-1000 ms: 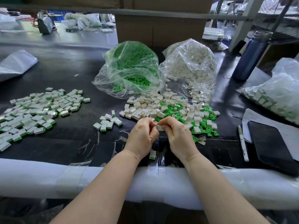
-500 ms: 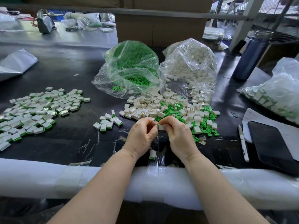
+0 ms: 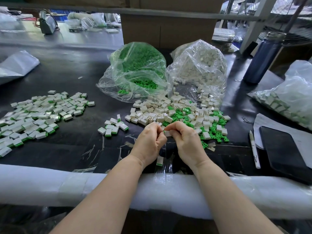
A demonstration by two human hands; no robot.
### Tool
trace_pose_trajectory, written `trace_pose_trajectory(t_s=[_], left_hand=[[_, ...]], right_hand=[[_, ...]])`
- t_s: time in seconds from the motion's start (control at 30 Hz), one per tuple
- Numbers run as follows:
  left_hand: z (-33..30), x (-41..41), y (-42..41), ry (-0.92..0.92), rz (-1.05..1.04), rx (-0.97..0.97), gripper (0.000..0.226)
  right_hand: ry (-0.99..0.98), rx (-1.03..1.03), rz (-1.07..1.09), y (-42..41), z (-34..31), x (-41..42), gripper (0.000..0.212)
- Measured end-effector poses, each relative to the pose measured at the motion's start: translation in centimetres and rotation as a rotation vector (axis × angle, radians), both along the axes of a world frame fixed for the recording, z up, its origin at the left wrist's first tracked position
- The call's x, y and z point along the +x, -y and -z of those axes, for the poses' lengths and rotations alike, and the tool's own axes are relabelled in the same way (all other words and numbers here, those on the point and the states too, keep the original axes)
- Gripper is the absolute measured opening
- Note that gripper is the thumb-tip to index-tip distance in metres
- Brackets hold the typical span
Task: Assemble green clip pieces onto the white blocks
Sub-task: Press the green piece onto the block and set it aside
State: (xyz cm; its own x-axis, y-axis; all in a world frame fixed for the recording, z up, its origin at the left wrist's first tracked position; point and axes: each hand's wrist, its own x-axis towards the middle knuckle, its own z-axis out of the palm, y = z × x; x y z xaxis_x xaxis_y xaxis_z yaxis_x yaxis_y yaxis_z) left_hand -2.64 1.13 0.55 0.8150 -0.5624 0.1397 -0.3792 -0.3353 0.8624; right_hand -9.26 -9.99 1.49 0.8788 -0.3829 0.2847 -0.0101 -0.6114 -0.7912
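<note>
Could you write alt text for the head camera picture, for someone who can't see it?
Two bare hands, left hand and right hand, pinch a white block with a green clip between them over a black table. Behind lie loose blocks and clips and two clear bags; finished pieces spread at left.

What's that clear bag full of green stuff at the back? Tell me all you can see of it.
The green bag is thin, crinkled, clear plastic, slumped on the black table and stuffed with small green clips. Its mouth gapes toward the person, and a few clips have spilled out at the opening. Its right side presses against a similar bag of white blocks. No hand touches it.
</note>
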Motion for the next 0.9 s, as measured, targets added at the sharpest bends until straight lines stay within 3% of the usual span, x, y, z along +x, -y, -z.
trace_pose_trajectory(t_s=[0.17,0.27,0.5,0.9], left_hand=[[-0.23,0.11,-0.06,-0.006,0.016,-0.035,0.015],[-0.54,0.20,-0.29,-0.038,0.024,-0.154,0.007],[-0.79,0.01,-0.41,-0.124,-0.001,-0.335,0.020],[-0.54,-0.05,-0.19,-0.027,0.029,-0.232,0.022]], right_hand=[[0.008,0.073,0.009,0.29,0.18,0.12,0.020],[0.039,0.148,0.037,0.72,0.23,0.14,0.022],[0.030,0.247,-0.008,0.64,0.44,0.46,0.025],[0.003,0.300,0.005,0.61,0.60,0.51,0.029]])
